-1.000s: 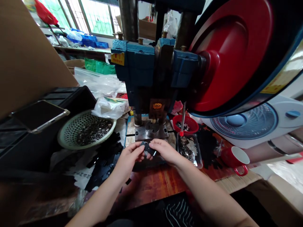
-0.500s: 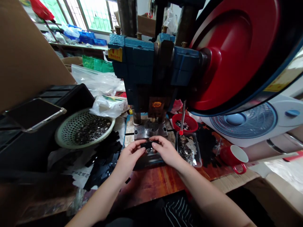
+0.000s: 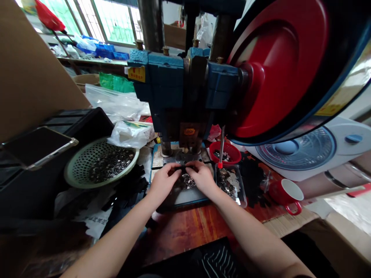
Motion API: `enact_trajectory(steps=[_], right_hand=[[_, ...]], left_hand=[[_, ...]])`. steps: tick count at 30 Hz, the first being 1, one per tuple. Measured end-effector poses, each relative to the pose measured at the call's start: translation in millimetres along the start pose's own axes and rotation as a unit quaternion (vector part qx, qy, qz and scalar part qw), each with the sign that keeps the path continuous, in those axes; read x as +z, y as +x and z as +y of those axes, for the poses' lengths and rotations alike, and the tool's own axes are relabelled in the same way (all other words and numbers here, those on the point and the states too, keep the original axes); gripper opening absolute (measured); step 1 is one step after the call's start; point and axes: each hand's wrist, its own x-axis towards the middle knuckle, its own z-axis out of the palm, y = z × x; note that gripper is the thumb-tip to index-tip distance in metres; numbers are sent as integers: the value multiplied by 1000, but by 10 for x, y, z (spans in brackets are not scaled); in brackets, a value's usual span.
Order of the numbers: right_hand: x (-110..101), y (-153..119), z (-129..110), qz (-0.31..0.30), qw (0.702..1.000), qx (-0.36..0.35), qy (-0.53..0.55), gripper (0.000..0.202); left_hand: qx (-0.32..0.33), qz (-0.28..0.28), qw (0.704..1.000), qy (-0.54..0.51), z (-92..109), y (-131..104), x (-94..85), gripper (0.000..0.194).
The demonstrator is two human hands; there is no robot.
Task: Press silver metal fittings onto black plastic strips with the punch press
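Green basket (image 3: 77, 169) far L. L hand (image 3: 162, 181): fingers pinching L end of thin dark piece (image 3: 183, 168), partly hidden; long axis approx. L-R, just nr side of press die (image 3: 188, 156), metal bits (image 3: 189, 182) below. R hand (image 3: 204, 181): fingers on R end, neither hand nearer. Clear tray (image 3: 244, 193) beyond, R.

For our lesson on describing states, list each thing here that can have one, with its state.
Left hand: gripping thin dark piece
Right hand: gripping same piece
Phone: screen dark
Pale green colander: part-filled
Red basket: part-filled
Clear tray: holding metal pieces
Red mug: upright, uncovered; contents unclear
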Motion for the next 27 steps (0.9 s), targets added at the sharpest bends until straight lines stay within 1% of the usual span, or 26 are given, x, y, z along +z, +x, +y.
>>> enact_trajectory(steps=[2,5,8,11,14,19,27], right_hand=[[19,155,56,37,998,-30,-43,13],[45,372,125,56,993,-43,-98,12],[81,521,202,62,991,-32,-116,12],[131,601,301,56,996,-29,-57,13],[183,640,385,42,999,-10,8,18],[216,661,413,31,999,8,25,21],[177,668,380,7,999,23,45,22]], left_hand=[[53,15,997,56,-1,185,30,22],[111,43,984,129,-22,428,62,20],[114,58,980,151,-101,601,84,20],[101,46,983,143,-195,706,110,22],[84,14,989,124,-234,759,138,28],[63,-18,993,97,-196,773,134,32],[45,-31,995,83,-173,768,119,34]])
